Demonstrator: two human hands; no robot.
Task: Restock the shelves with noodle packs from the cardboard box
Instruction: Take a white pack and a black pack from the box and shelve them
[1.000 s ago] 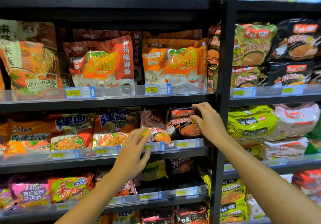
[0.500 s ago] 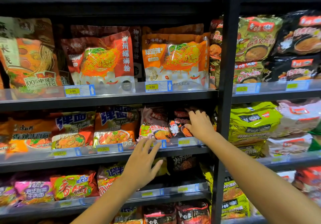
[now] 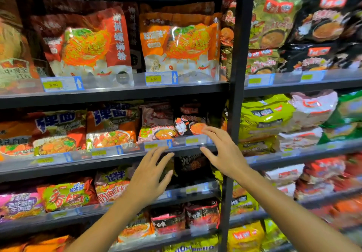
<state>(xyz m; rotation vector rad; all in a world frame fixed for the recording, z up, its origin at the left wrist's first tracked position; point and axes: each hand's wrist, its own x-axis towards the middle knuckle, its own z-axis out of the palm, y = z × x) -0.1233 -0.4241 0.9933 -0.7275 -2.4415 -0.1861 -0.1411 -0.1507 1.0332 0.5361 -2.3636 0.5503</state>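
A black noodle pack [image 3: 189,123] stands on the middle shelf [image 3: 109,160], right of a pink noodle pack [image 3: 156,126]. My right hand [image 3: 223,152] hovers in front of the shelf's clear rail just below the black pack, fingers spread and holding nothing. My left hand [image 3: 150,175] is lower, in front of the shelf below, also with straight spread fingers and nothing in it. The cardboard box is out of view.
A black upright post [image 3: 235,95] divides two shelf bays. Orange packs [image 3: 180,44] fill the shelf above, orange-blue packs [image 3: 111,126] sit left on the middle shelf, green packs [image 3: 264,114] fill the right bay. Lower shelves hold more packs.
My right hand has let go of the black pack and drawn back from the shelf. My left hand has also pulled back and down. The view has shifted closer and is blurred.
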